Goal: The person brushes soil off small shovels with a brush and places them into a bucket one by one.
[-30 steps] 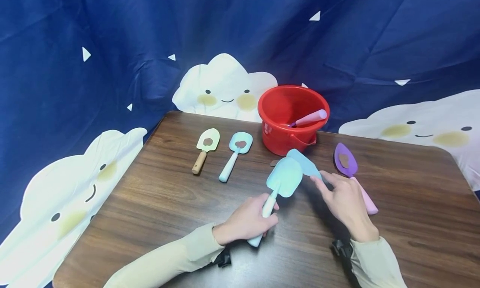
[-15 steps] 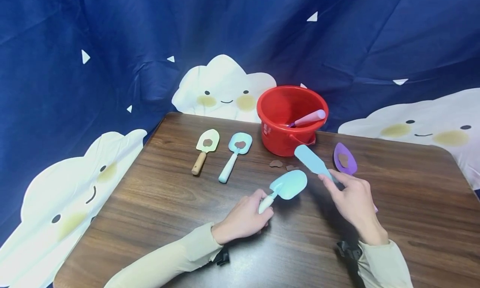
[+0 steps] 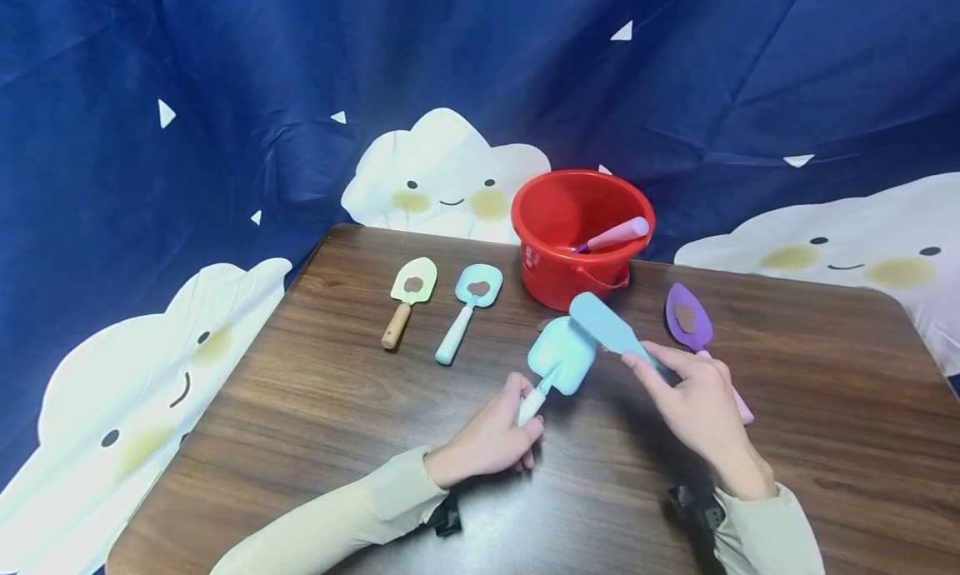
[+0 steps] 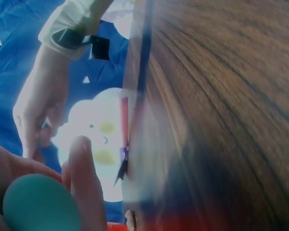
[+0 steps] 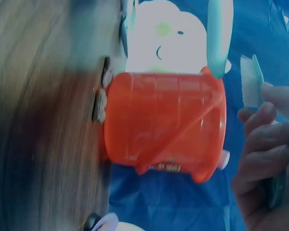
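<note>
While the left hand [image 3: 491, 433] holds the pale blue shovel [image 3: 561, 357] by its handle, the blade is uncovered above the counter [image 3: 300, 392]. The right hand [image 3: 701, 404] holds the blue brush [image 3: 603, 325] back upward, presumably to aim its bristles [image 5: 249, 84] at that blade. Each grip is closed round its tool. 3 other shovels [image 3: 454, 337] lie flat, each bearing 1 brown piece [image 3: 413, 284], likely to keep the pieces separate. The right wrist view shows the bristles and 2 loose pieces [image 5: 100, 105] beside the red bucket [image 3: 551, 277]; the head view hides the bristles but reveals most of the pink-handled shovel [image 3: 613, 234] inside the bucket.
</note>
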The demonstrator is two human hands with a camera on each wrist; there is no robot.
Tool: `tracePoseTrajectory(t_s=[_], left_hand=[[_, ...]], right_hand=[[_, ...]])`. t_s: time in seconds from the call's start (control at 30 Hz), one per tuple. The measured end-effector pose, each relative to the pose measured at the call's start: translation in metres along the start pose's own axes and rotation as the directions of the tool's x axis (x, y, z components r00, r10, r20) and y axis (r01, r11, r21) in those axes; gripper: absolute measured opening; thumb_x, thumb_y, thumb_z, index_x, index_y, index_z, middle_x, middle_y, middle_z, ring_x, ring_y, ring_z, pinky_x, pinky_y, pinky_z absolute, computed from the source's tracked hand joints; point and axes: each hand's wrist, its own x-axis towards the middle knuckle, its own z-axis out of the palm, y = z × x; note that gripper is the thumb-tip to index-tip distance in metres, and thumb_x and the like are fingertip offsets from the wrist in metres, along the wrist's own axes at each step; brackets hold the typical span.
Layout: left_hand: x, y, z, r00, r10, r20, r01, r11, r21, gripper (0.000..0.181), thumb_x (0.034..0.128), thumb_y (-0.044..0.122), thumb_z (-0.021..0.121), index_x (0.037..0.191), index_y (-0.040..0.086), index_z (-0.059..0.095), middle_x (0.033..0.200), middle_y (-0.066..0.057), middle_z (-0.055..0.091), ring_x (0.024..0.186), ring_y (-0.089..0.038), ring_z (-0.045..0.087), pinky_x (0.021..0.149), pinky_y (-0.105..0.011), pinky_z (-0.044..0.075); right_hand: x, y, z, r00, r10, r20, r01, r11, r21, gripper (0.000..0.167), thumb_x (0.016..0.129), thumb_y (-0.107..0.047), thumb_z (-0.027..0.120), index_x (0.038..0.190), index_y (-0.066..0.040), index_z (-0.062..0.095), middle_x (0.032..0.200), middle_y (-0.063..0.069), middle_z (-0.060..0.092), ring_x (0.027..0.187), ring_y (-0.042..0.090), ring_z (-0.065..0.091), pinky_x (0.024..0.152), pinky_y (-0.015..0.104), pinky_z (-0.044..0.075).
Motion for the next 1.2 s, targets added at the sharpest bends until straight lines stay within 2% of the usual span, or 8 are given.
tracePoseTrajectory(t_s=[0.07,0.13,0.27,0.43,0.57,0.9,1.1,1.2], left_hand=[[0.000,0.000,0.001,0.999,-0.018,0.032,0.019,0.998,-0.052,0.016,0.0919,0.006,0.051,0.105,0.007,0.042,0.076,-0.013,0.066,0.044,-0.011,0.058,0.042,-0.036,0.055],[0.000,0.000,0.002,0.998,-0.030,0.059,0.035,0.996,-0.082,0.013,0.0936,0.006,0.049,0.105,0.004,0.042,0.078,-0.010,0.066,0.044,-0.011,0.059,0.042,-0.037,0.055],[0.001,0.000,0.003,0.996,-0.037,0.087,0.046,0.993,-0.107,0.011,0.0962,0.007,0.046,0.106,0.002,0.044,0.076,-0.003,0.065,0.044,-0.011,0.059,0.040,-0.035,0.054],[0.000,0.000,0.003,0.993,-0.034,0.112,0.045,0.994,-0.101,0.013,0.0973,0.008,0.045,0.107,0.000,0.048,0.074,-0.004,0.066,0.043,-0.011,0.058,0.039,-0.035,0.053],[0.000,0.001,0.006,0.993,-0.020,0.118,0.032,0.995,-0.096,0.012,0.0975,0.009,0.045,0.103,0.000,0.049,0.071,-0.002,0.065,0.044,-0.010,0.058,0.040,-0.033,0.053],[-0.001,-0.002,0.011,0.996,0.032,0.079,-0.025,0.995,-0.092,0.005,0.0967,0.008,0.046,0.099,0.004,0.047,0.064,0.002,0.060,0.043,-0.008,0.057,0.039,-0.029,0.050],[-0.006,0.000,0.010,0.996,0.072,0.059,-0.071,0.997,-0.009,0.004,0.0911,0.005,0.050,0.093,0.008,0.048,0.062,0.003,0.059,0.042,-0.008,0.057,0.037,-0.021,0.042],[-0.008,0.000,0.010,0.995,0.082,0.062,-0.085,0.996,0.034,0.006,0.0896,0.004,0.050,0.092,0.010,0.048,0.062,0.005,0.059,0.042,-0.010,0.059,0.037,-0.021,0.040]], right_hand=[[-0.002,-0.006,0.002,0.999,-0.028,0.045,0.028,1.000,0.007,0.032,0.076,-0.014,0.080,0.105,-0.002,0.073,0.094,0.015,0.075,0.079,0.027,0.068,0.078,0.025,0.043],[-0.005,-0.011,0.003,0.994,-0.065,0.088,0.063,0.998,0.030,0.032,0.077,-0.015,0.080,0.106,-0.003,0.073,0.096,0.013,0.075,0.088,0.029,0.072,0.087,0.017,0.045],[-0.009,-0.021,0.007,0.972,-0.176,0.154,0.166,0.983,0.081,0.032,0.075,-0.014,0.081,0.106,-0.007,0.074,0.098,0.006,0.075,0.089,0.021,0.073,0.084,0.001,0.045],[-0.011,-0.032,0.010,0.931,-0.268,0.248,0.254,0.963,0.090,0.030,0.077,-0.017,0.079,0.107,-0.011,0.074,0.097,-0.003,0.075,0.086,0.010,0.072,0.076,0.016,0.056],[-0.011,-0.035,0.011,0.919,-0.270,0.288,0.263,0.963,0.063,0.030,0.080,-0.020,0.077,0.108,-0.011,0.074,0.097,-0.003,0.075,0.087,0.011,0.072,0.074,0.029,0.059],[-0.007,-0.032,0.011,0.932,-0.266,0.247,0.277,0.961,-0.010,0.033,0.077,-0.021,0.079,0.106,-0.007,0.075,0.088,0.001,0.076,0.075,0.013,0.071,0.067,0.032,0.058],[0.005,-0.028,0.004,0.970,-0.146,0.193,0.157,0.987,-0.044,0.037,0.079,-0.019,0.078,0.108,0.002,0.071,0.100,0.018,0.073,0.092,0.033,0.071,0.079,0.048,0.057],[0.010,-0.025,0.000,0.983,-0.068,0.171,0.084,0.993,-0.088,0.039,0.081,-0.021,0.076,0.110,0.004,0.070,0.100,0.022,0.072,0.093,0.039,0.070,0.077,0.052,0.056]])
